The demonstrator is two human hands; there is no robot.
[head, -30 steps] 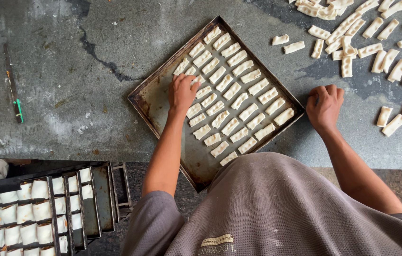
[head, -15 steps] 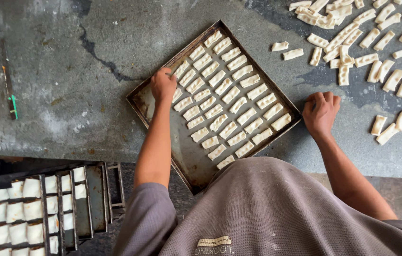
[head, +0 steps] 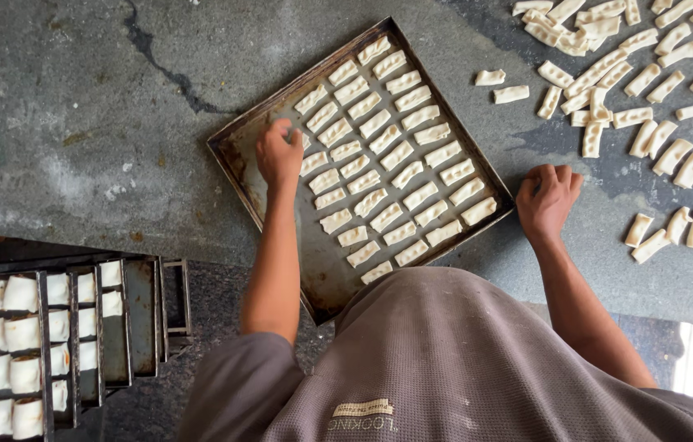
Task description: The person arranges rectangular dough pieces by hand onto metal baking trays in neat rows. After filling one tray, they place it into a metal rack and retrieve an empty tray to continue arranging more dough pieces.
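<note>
A square metal tray (head: 240, 155) holds rows of pale dough pieces (head: 396, 155). The left hand (head: 279, 151), fingers curled together, has moved up to the tray's upper-left rows. The right hand (head: 549, 199), loosely curled and holding nothing, rests beside the tray's right corner.

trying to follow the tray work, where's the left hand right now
In the head view the left hand is over the upper-left part of the metal tray, fingertips at the left end of the dough piece rows, left of centre.
</note>
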